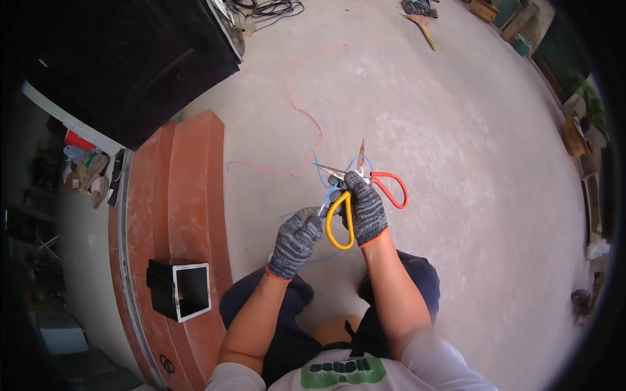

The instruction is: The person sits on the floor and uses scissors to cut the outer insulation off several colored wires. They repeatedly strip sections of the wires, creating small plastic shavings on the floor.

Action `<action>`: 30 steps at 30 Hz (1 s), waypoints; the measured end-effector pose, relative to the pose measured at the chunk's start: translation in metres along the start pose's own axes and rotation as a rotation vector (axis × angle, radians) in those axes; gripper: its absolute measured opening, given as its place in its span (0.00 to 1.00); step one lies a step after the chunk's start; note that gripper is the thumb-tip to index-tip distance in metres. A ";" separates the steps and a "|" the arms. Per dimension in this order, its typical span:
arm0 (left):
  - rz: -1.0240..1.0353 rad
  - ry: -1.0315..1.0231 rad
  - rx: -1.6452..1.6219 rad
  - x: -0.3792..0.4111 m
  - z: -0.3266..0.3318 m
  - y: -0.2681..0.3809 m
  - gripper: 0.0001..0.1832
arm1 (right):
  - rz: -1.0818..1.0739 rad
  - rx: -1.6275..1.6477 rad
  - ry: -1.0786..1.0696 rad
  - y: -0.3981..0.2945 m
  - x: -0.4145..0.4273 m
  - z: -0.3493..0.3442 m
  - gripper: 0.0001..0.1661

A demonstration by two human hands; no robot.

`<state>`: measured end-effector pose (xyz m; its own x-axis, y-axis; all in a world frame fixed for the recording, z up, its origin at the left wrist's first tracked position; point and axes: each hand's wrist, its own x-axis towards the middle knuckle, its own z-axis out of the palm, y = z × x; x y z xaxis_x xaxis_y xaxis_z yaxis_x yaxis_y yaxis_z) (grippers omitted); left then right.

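In front of me my right hand (364,207), in a grey striped knit glove with an orange cuff, grips a pair of scissors near the pivot. The scissors' pointed blades (361,157) are spread apart; one handle loop (328,225) is yellow, the other (404,190) red. My left hand (297,239), gloved alike, pinches a blue wire (326,198) with a whitish lower end. The wire runs up to the fingers of my right hand, beside the yellow loop. Thinner blue loops show behind the hands. Part of the wire is hidden by the gloves.
A pink string (308,113) winds over the concrete floor. At left are reddish steps (215,195) with a black open box (178,291) on them, and a dark door (122,63). Black cables (274,9) and a straw broom (424,30) lie farther off.
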<state>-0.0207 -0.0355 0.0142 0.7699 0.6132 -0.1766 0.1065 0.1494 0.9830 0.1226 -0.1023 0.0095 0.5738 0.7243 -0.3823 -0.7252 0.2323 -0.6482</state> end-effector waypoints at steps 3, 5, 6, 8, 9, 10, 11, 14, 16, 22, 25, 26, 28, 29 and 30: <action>-0.153 -0.113 -0.177 -0.002 -0.006 0.001 0.14 | 0.049 -0.151 0.097 -0.001 -0.002 -0.004 0.15; -0.213 -0.186 -0.267 0.000 -0.006 0.004 0.13 | 0.060 -0.130 0.157 -0.005 -0.008 -0.001 0.14; -0.205 -0.216 -0.276 0.001 -0.007 0.005 0.13 | 0.057 -0.105 0.129 -0.003 -0.007 -0.003 0.14; -0.125 -0.259 -0.285 -0.002 -0.009 -0.001 0.10 | 0.067 -0.133 0.114 -0.003 -0.011 -0.004 0.14; -0.096 -0.237 -0.226 -0.001 -0.009 0.000 0.09 | 0.079 -0.189 0.128 -0.009 -0.019 0.003 0.14; -0.067 -0.213 -0.166 0.001 -0.009 0.001 0.08 | 0.063 -0.151 0.107 -0.002 -0.016 -0.002 0.14; -0.039 -0.190 -0.106 0.002 -0.008 0.002 0.07 | 0.022 -0.138 0.091 0.002 -0.016 -0.004 0.13; 0.294 -0.019 0.437 0.004 -0.001 -0.005 0.07 | -0.002 -0.150 0.081 0.006 -0.020 -0.003 0.13; 0.429 0.054 0.517 0.005 0.004 -0.006 0.06 | 0.027 -0.229 0.088 0.003 -0.020 -0.005 0.12; 0.482 0.046 0.802 0.013 0.003 0.008 0.09 | 0.003 -0.176 0.143 0.003 -0.019 -0.005 0.12; 0.617 0.170 0.706 0.010 0.000 0.015 0.11 | -0.019 -0.151 0.172 -0.001 -0.018 -0.003 0.10; 0.583 0.103 0.604 0.010 -0.001 0.014 0.12 | -0.070 -0.125 0.175 0.005 -0.013 -0.007 0.10; 0.269 -0.016 0.327 0.004 -0.002 0.012 0.11 | -0.147 -0.158 0.145 0.011 -0.008 -0.014 0.09; 0.112 -0.075 0.187 0.003 -0.001 0.012 0.11 | -0.178 -0.217 0.111 0.011 -0.007 -0.016 0.08; 0.062 -0.096 0.143 0.002 -0.002 0.011 0.11 | -0.189 -0.224 0.136 0.012 -0.009 -0.012 0.08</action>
<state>-0.0189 -0.0313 0.0245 0.8336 0.5398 -0.1168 0.1402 -0.0024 0.9901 0.1131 -0.1134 -0.0028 0.7469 0.5852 -0.3158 -0.5076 0.1950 -0.8392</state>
